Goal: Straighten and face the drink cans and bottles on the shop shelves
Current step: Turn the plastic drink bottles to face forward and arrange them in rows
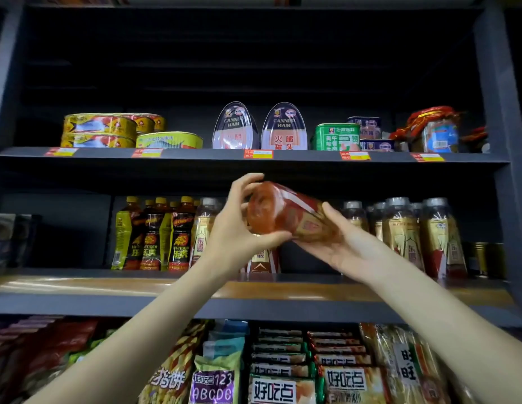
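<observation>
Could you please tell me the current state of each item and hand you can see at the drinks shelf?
Held bottle: off the shelf, tipped on its side, base toward the camera.
Left hand: grips the bottle's base end.
Right hand: cradles the bottle from below.
Hi-Tiger bottles: upright, labels forward.
Amber bottles: upright on the shelf.
Canned ham tins: standing upright, facing out.
Fish tins: stacked flat.

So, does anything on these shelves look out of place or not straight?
Yes. One bottle is off the middle shelf, tipped on its side, base toward the camera, held by the left hand and right hand. The other bottles stand upright.
</observation>
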Demonstrator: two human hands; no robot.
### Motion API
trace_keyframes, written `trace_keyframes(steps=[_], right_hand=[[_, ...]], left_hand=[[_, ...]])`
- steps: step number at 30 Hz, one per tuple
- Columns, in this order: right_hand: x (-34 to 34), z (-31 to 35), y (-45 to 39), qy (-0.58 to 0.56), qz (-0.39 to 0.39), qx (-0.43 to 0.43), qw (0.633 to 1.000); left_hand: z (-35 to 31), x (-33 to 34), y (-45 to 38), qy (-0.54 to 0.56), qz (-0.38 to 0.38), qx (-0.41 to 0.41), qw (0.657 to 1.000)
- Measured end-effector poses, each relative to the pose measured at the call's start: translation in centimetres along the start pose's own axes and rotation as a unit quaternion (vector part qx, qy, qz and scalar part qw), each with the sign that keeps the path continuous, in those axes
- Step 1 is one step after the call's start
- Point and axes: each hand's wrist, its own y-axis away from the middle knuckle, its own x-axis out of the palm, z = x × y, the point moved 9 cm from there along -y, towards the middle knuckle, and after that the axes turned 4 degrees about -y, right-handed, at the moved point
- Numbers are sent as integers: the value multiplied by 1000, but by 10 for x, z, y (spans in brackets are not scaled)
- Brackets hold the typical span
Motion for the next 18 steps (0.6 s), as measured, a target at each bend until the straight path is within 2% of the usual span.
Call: trace_keyframes(steps=[2,6,8,9,10,11,13,15,18], right_hand=[[0,-7,-5,-4,-6,3,1000],[5,0,-6,0,-1,-16,1000],[5,16,-8,24,-8,-78,997],[5,28,-8,77,-14,-139,987],[5,43,-4,171,-30,-216,961],[10,54,4,282,-40,-289,914],[19,56,14,432,-31,-365,824],[13,53,19,458,-31,-388,799],[3,64,24,481,-52,-404,776]], left_hand=[[-4,3,2,-29,16,29,999],[8,-2,0,-58,10,29,998],[19,2,-1,-92,47,20,994],[26,9,0,-116,78,14,990],[32,15,2,-143,103,8,984],[37,19,2,-159,111,-1,981],[46,18,0,-130,81,-34,988],[52,20,-3,-90,59,-59,992],[61,34,-8,-120,81,-59,988]])
